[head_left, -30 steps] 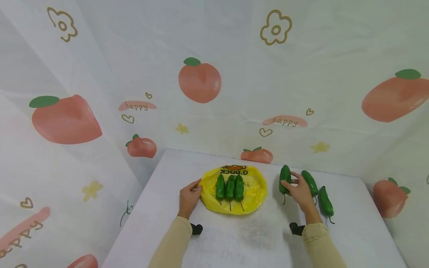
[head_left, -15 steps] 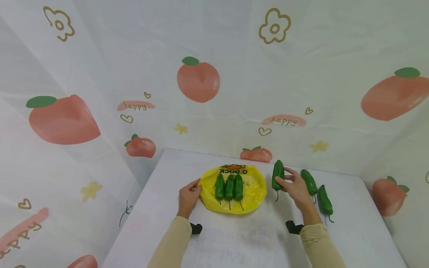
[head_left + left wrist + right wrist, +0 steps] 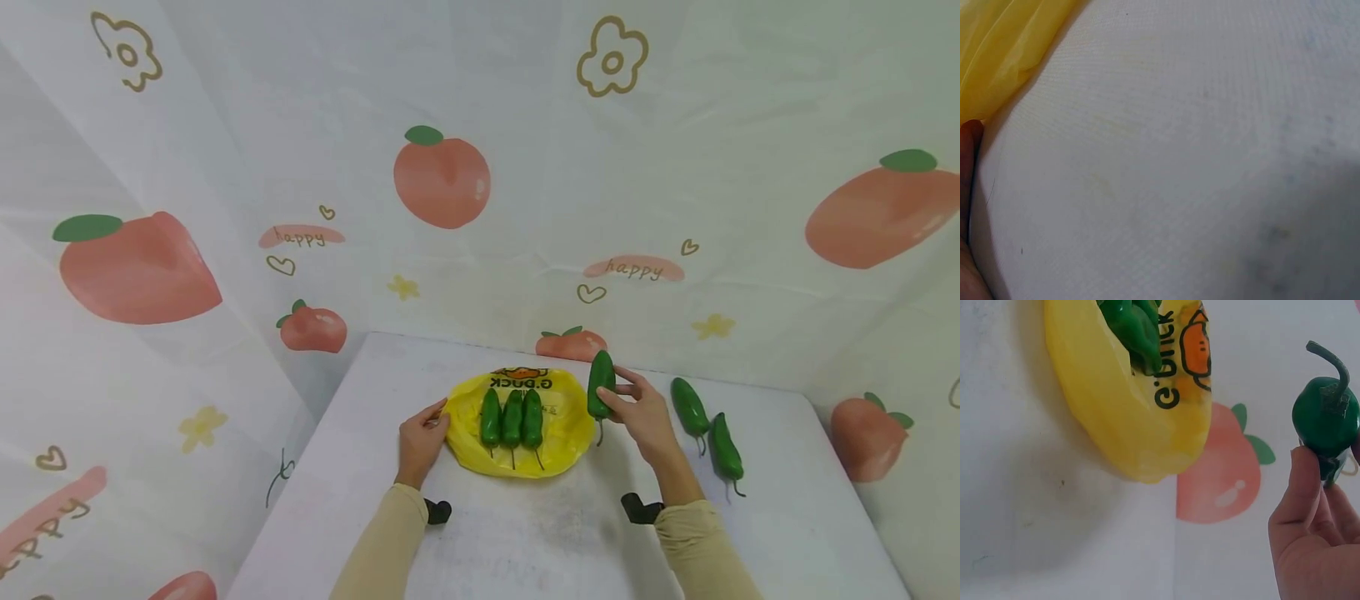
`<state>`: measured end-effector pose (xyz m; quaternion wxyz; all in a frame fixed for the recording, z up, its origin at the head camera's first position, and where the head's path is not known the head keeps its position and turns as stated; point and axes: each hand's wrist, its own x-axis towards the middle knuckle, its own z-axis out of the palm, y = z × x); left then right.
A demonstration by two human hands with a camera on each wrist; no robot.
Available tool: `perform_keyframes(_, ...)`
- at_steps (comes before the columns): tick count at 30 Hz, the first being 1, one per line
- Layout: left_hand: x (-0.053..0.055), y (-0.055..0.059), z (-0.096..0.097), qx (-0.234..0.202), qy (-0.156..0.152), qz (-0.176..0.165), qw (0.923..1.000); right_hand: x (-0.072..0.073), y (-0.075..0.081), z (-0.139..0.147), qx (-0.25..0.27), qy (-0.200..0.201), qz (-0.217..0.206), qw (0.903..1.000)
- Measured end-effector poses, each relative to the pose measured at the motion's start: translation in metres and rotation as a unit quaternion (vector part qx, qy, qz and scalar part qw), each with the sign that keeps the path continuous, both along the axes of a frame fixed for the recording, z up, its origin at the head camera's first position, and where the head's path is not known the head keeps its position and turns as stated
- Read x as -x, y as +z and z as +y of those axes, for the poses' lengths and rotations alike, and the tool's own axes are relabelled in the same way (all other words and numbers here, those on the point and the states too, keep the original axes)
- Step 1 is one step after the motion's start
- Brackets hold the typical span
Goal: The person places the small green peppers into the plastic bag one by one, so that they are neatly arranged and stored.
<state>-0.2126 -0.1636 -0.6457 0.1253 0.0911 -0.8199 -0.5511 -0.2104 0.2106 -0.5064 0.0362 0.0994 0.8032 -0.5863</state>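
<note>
My right hand [image 3: 641,414] holds a green chili pepper [image 3: 601,385] upright, stem down, between thumb and fingers. It is raised at the right rim of a round yellow plastic cover [image 3: 465,458] with duck print. In the right wrist view the pepper [image 3: 1325,419] shows its stem end, with the thumb below it. Inside the cover three green chili peppers [image 3: 512,419] lie side by side, stems toward me. My left hand [image 3: 422,439] pinches the cover's left rim; in the left wrist view only a bit of that hand [image 3: 967,162] shows, against the yellow plastic [image 3: 997,50].
Two more green chili peppers lie on the white table [image 3: 525,542] to the right, one farther back [image 3: 690,406] and one nearer [image 3: 725,450]. A white curtain [image 3: 510,275] with peach prints stands behind the table and along its sides.
My right hand has carried the chili pepper leftward and up, from beside the two loose peppers to the cover's right rim. The left hand has stayed at the left rim.
</note>
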Motion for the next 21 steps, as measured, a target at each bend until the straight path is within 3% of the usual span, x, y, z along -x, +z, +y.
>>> perform_keyframes(12,-0.003,0.005,0.0,0.002,-0.001,0.004,1.0,-0.001,0.005,-0.024,0.018,0.031,0.0,0.9993)
perform_keyframes(21,-0.002,0.008,0.002,-0.004,-0.002,0.002,1.0,0.001,-0.001,-0.045,0.047,0.059,-0.006,0.9971)
